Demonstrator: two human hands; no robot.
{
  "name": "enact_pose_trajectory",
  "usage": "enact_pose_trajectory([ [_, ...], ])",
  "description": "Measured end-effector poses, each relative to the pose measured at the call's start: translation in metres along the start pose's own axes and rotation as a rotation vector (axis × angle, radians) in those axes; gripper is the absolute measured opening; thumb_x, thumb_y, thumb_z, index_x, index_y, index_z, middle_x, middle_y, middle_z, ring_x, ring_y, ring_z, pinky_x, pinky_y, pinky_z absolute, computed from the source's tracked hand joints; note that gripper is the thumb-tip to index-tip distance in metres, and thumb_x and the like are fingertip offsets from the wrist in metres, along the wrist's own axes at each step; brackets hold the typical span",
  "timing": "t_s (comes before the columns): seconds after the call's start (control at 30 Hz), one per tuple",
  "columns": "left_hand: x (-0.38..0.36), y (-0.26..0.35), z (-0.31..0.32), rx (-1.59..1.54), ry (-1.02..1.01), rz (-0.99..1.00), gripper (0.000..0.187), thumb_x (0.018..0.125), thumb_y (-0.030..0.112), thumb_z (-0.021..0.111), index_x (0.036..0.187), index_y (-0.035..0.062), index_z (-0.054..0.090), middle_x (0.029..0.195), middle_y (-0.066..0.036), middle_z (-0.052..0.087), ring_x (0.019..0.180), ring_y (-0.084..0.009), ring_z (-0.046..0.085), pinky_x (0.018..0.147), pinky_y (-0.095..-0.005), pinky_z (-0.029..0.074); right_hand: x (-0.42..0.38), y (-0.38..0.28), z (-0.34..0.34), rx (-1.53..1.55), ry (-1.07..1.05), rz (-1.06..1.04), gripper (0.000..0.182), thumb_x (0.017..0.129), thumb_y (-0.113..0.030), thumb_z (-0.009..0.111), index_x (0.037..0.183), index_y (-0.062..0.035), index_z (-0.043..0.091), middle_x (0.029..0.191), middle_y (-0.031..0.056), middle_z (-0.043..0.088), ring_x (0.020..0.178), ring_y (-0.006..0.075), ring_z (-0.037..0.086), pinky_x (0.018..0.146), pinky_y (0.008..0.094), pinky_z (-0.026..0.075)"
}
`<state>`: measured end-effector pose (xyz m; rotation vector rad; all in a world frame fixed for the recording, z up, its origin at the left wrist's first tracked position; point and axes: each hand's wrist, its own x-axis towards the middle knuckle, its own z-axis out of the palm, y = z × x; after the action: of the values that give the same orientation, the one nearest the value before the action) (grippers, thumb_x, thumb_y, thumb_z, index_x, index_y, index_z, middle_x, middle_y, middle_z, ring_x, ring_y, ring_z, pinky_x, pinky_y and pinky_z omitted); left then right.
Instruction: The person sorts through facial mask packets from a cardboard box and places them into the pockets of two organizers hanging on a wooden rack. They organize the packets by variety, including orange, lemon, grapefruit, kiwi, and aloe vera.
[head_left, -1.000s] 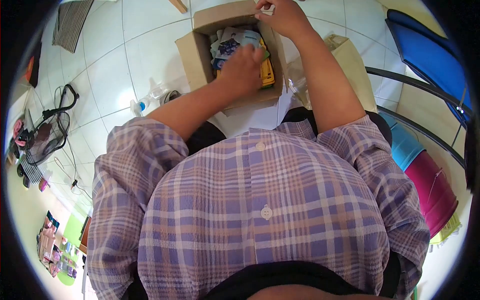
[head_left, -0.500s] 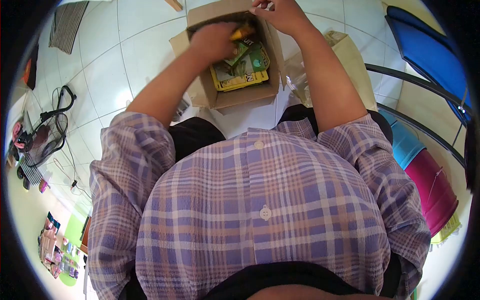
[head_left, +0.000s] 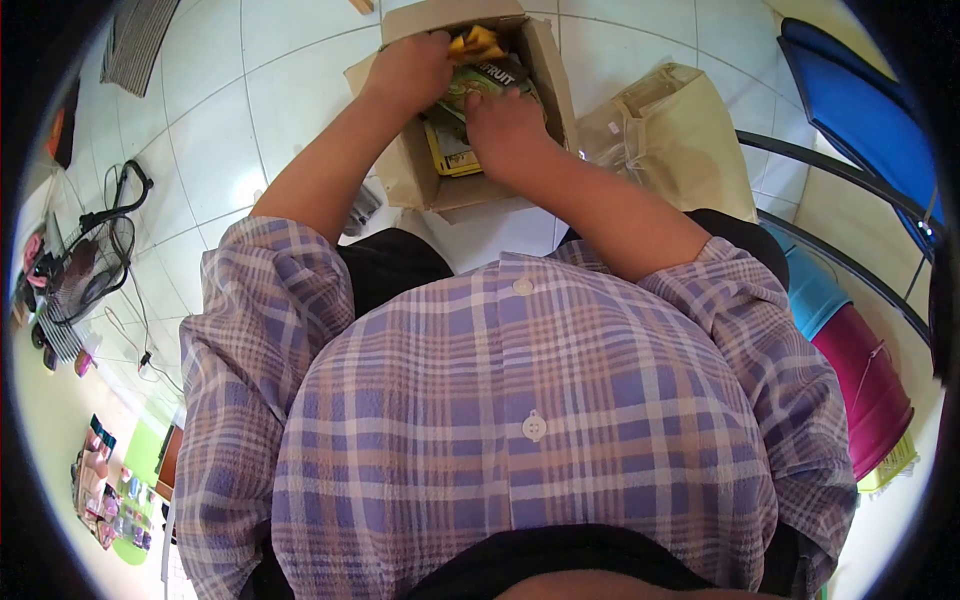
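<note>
An open cardboard box stands on the floor in front of me, with flat printed packets inside. My left hand reaches over the box's left side, its fingers closed at the edge of a crumpled yellow-orange packet. Inside the box, my right hand is curled with its fingertips on a green packet, whose dark band carries letters ending in "FRUIT". Lower in the box lies a yellow packet, partly covered by the green one and my right hand.
A beige bag with a clear plastic side stands right of the box. Farther right are a blue folding chair with dark tubing and a blue and magenta bucket. A fan with cables lies on the tiles at left.
My right hand has come down from the box's far right corner onto the green packet. My left hand has shifted slightly left, and the yellow-orange packet has moved up at its fingertips.
</note>
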<state>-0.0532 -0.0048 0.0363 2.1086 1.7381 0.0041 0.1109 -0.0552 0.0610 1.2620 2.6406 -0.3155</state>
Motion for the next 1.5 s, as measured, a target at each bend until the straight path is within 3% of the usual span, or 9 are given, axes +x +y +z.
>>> enact_pose_trajectory([
  [0.07, 0.002, 0.002, -0.004, 0.029, -0.006, -0.065, 0.020, 0.085, 0.018, 0.057, 0.098, 0.0045, 0.063, 0.093, -0.019, 0.068, 0.089, -0.0360, 0.067, 0.079, -0.0464, 0.054, 0.008, 0.000, -0.001, 0.203, -0.505, 0.041, 0.052, 0.076, -0.020, 0.070, 0.123, -0.0041, 0.053, 0.133, 0.0184, 0.048, 0.118, 0.0294, 0.053, 0.080, 0.0460, 0.053],
  [0.27, 0.005, 0.001, -0.002, 0.075, 0.037, -0.054, 0.028, 0.085, 0.026, 0.062, 0.104, 0.0070, 0.065, 0.091, -0.018, 0.069, 0.086, -0.0373, 0.067, 0.075, -0.0479, 0.055, 0.003, 0.014, 0.046, -0.130, 0.020, -0.214, 0.059, 0.083, -0.019, 0.062, 0.140, -0.0204, 0.045, 0.144, 0.0112, 0.042, 0.135, 0.0356, 0.038, 0.098, 0.0645, 0.038],
  [0.4, 0.003, 0.001, -0.004, 0.056, 0.001, -0.033, 0.030, 0.084, 0.027, 0.064, 0.107, 0.0077, 0.065, 0.092, -0.018, 0.069, 0.087, -0.0369, 0.067, 0.077, -0.0484, 0.055, 0.004, 0.017, 0.049, -0.156, -0.095, -0.285, 0.063, 0.083, -0.022, 0.063, 0.143, -0.0228, 0.041, 0.147, 0.0100, 0.037, 0.140, 0.0371, 0.031, 0.103, 0.0695, 0.029],
  [0.6, 0.010, -0.010, -0.005, 0.008, -0.045, 0.138, 0.028, 0.081, 0.024, 0.065, 0.102, 0.0049, 0.067, 0.093, -0.018, 0.070, 0.089, -0.0355, 0.067, 0.078, -0.0469, 0.055, 0.046, 0.039, 0.011, 0.077, -0.270, -0.295, 0.050, 0.077, -0.019, 0.068, 0.126, -0.0161, 0.059, 0.116, 0.0116, 0.065, 0.104, 0.0327, 0.064, 0.085, 0.0496, 0.052],
  [0.67, 0.017, 0.007, -0.034, -0.009, -0.106, 0.151, 0.024, 0.080, 0.020, 0.064, 0.096, 0.0027, 0.068, 0.094, -0.019, 0.069, 0.090, -0.0351, 0.067, 0.078, -0.0465, 0.054, 0.050, 0.050, 0.005, 0.198, 0.020, -0.231, 0.040, 0.074, -0.017, 0.070, 0.113, -0.0141, 0.065, 0.092, 0.0112, 0.070, 0.084, 0.0320, 0.068, 0.074, 0.0418, 0.055],
  [0.77, 0.005, 0.052, -0.082, 0.076, -0.406, -0.274, 0.027, 0.088, 0.011, 0.054, 0.112, 0.0065, 0.064, 0.110, -0.017, 0.065, 0.106, -0.0340, 0.061, 0.091, -0.0402, 0.048, 0.056, 0.051, -0.016, 0.138, -0.128, -0.133, 0.032, 0.073, -0.019, 0.070, 0.106, -0.0177, 0.068, 0.093, 0.0122, 0.069, 0.088, 0.0317, 0.067, 0.076, 0.0424, 0.054],
  [1.0, -0.043, 0.097, -0.009, 0.142, -0.658, 0.199, 0.034, 0.078, 0.020, 0.068, 0.108, 0.0041, 0.068, 0.106, -0.013, 0.069, 0.096, -0.0293, 0.069, 0.081, -0.0463, 0.054, 0.055, 0.081, -0.009, 0.264, 0.279, -0.389, 0.024, 0.074, -0.024, 0.072, 0.096, -0.0156, 0.069, 0.086, 0.0075, 0.068, 0.085, 0.0267, 0.066, 0.074, 0.0386, 0.053],
  [1.17, -0.046, 0.083, 0.078, 0.132, -0.338, 0.818, 0.036, 0.085, 0.021, 0.056, 0.120, 0.0156, 0.060, 0.113, -0.002, 0.062, 0.117, -0.0229, 0.054, 0.094, -0.0413, 0.047, 0.065, 0.090, 0.000, 0.324, 0.423, -0.446, 0.023, 0.075, -0.027, 0.074, 0.094, -0.0159, 0.068, 0.088, 0.0041, 0.067, 0.084, 0.0257, 0.065, 0.073, 0.0375, 0.053],
  [1.5, -0.031, 0.067, 0.028, 0.378, -0.282, 0.676, 0.027, 0.084, 0.022, 0.057, 0.108, 0.0208, 0.071, 0.115, -0.004, 0.064, 0.122, -0.0268, 0.052, 0.102, -0.0490, 0.041, 0.062, 0.089, 0.001, 0.364, 0.423, -0.411, 0.019, 0.077, -0.028, 0.073, 0.092, -0.0170, 0.068, 0.090, 0.0027, 0.066, 0.088, 0.0234, 0.064, 0.073, 0.0365, 0.053],
])
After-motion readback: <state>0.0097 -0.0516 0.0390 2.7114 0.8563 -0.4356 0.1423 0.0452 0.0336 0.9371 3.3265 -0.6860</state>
